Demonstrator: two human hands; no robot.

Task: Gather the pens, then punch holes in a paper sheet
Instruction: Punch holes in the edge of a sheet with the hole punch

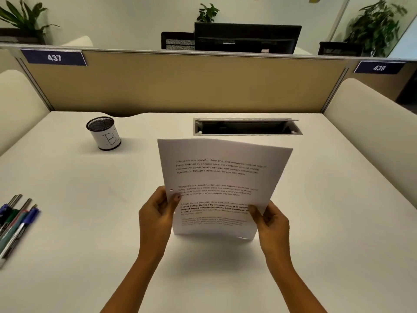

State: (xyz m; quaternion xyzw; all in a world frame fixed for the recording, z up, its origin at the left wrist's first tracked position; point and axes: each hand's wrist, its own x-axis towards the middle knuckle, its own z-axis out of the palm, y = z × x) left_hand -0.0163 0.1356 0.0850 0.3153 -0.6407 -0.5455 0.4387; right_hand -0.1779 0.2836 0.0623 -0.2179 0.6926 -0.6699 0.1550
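Paper sheet [222, 177], printed with several blocks of text, is held up off a white desk [90, 222] by a person working bare-handed, its top edge tipped away toward a tan partition [180, 84] — two numbered plates read 437 and 438. Beyond the sheet's far edge an open cable tray [247, 127] is set into the desk surface. The left hand [158, 213] pinches the sheet's left margin, thumb on the printed face just below a single punched hole [171, 190]; the right hand [272, 220] clasps the lower right corner, thumb likewise on top, so the page bows slightly between the two grips. Far off to the left of the left hand, at the desk's edge, lies a loose cluster of pens [13, 222] — blue, green and what look like teal barrels, though the picture's margin blurs them. Up and away from the same hand stands a black mesh pen cup [103, 133], apart from the pens, wrapped in white paper marked with a handwritten "B".
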